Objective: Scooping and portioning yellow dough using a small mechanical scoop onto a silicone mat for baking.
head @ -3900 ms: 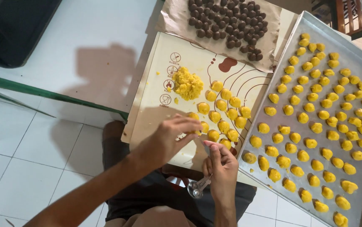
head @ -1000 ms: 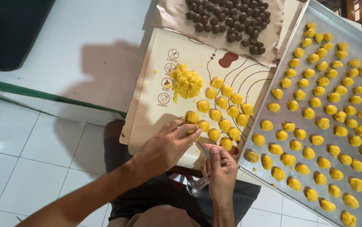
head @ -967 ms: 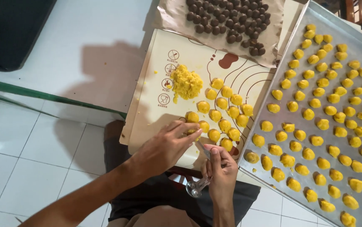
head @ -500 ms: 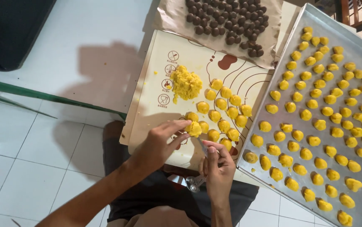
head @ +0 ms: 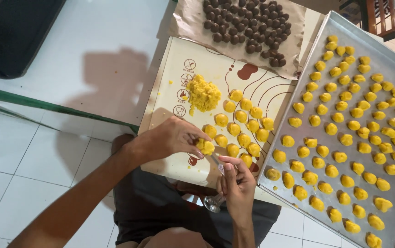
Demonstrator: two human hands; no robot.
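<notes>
Left hand (head: 172, 138) pinches a yellow dough ball (head: 205, 146), right hand (head: 237, 183) grips a metal spoon (head: 215, 193), beside the filled baking tray (head: 344, 27).

Far across from you, small dark brown balls (head: 248, 23) lie on crumpled brown paper (head: 190, 20); white floor tiles (head: 27, 151) spread at left.

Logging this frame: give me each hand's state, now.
Left hand: closed on a yellow dough piece, pinched in the fingertips.
Right hand: closed on a small metal tool.
</notes>
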